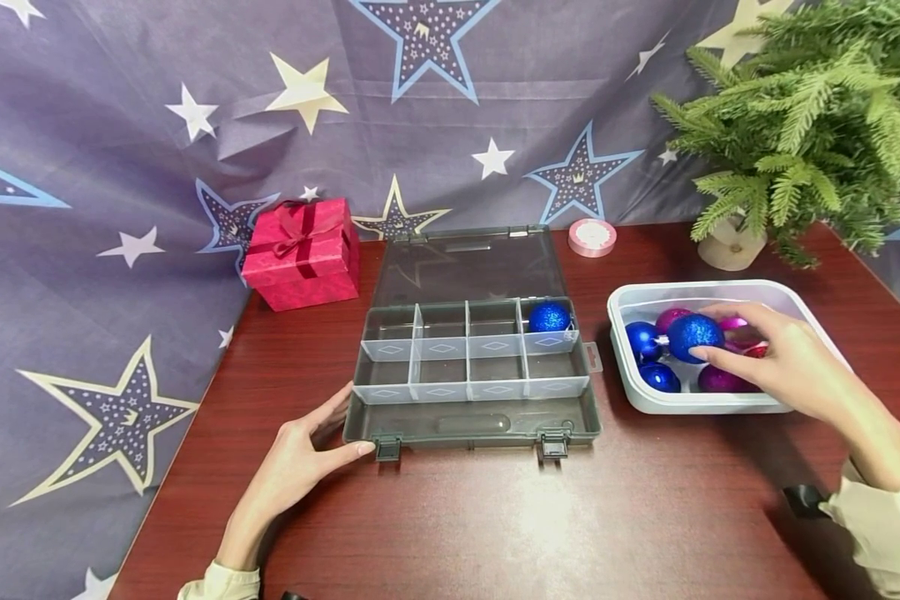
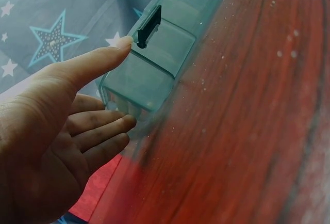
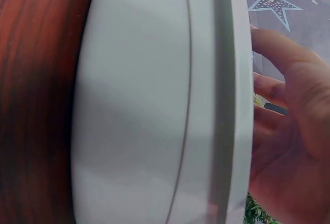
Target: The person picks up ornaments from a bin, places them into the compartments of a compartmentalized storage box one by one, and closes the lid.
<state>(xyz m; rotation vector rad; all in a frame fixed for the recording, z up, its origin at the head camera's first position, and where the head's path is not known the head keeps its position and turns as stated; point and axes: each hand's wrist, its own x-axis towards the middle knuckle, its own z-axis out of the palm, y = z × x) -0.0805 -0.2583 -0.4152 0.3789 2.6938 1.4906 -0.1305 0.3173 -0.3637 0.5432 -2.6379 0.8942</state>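
Note:
In the head view my right hand (image 1: 806,362) pinches a glittery blue Christmas ball (image 1: 694,337) between thumb and finger, over a white plastic tub (image 1: 630,398). Other balls lie in the tub, shiny blue (image 1: 659,377) and magenta (image 1: 718,379) among them. The tub's wall (image 3: 139,100) hides the fingertips in the right wrist view. At the left front corner of a grey see-through compartment box (image 1: 472,425), my left hand (image 1: 288,467) touches the side with nearly straight fingers. The box's lid (image 1: 472,262) is folded back. One glittery blue ball (image 1: 549,317) sits in its back right compartment.
A red gift box (image 1: 303,258) stands at the back left. Behind the compartment box lies a pink ribbon roll (image 1: 592,238). A small artificial fir tree (image 1: 802,125) rises at the back right, beyond the tub. Star-printed cloth (image 1: 232,100) hangs behind the table (image 1: 480,533).

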